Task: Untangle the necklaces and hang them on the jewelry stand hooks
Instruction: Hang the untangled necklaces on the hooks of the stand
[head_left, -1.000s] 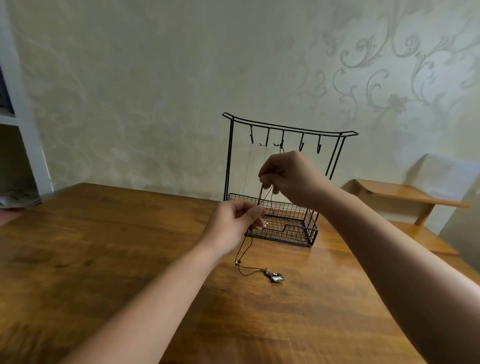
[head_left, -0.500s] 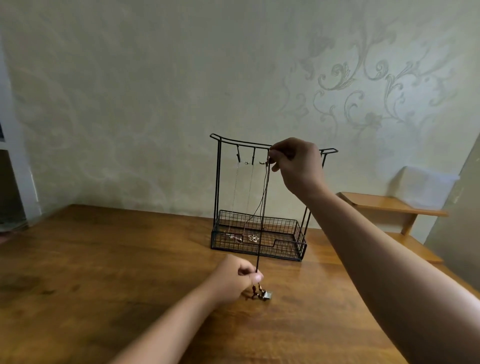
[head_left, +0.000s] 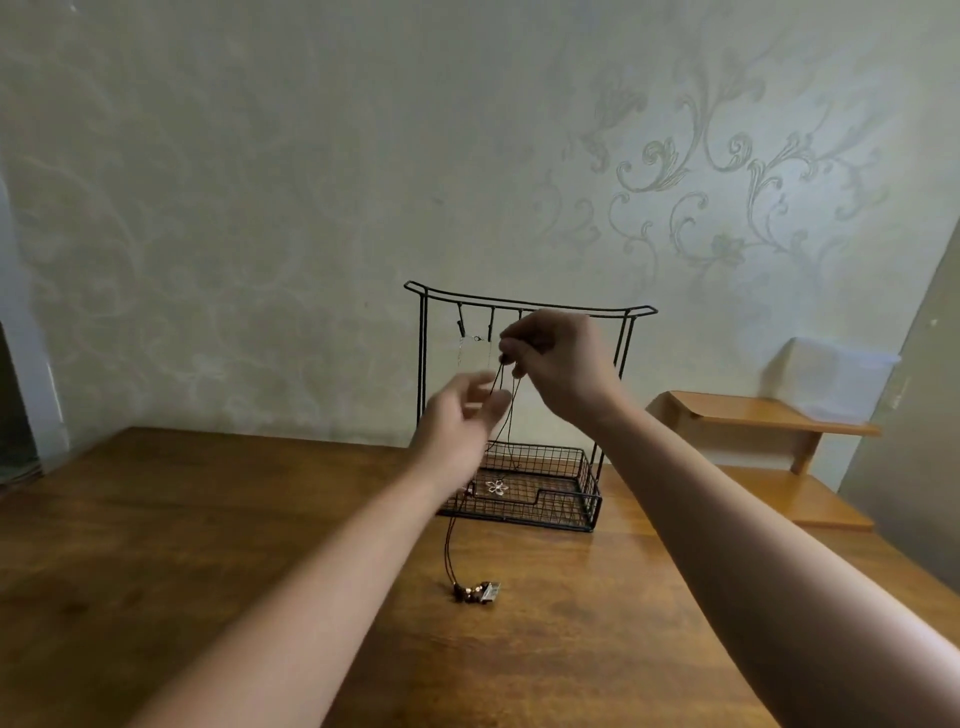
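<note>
Head view: cord necklace below right grip

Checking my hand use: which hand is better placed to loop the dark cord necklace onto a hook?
Right hand: it pinches the dark cord necklace just beneath the black wire jewelry stand's hooks. Left hand is lower, blurred.

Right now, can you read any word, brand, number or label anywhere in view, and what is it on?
None: no readable text in this view.
The jewelry stand is bare black wire, unlabelled.
The pendant on the wooden table is too small to show any marking.
The wall carries only scroll patterns.
</note>
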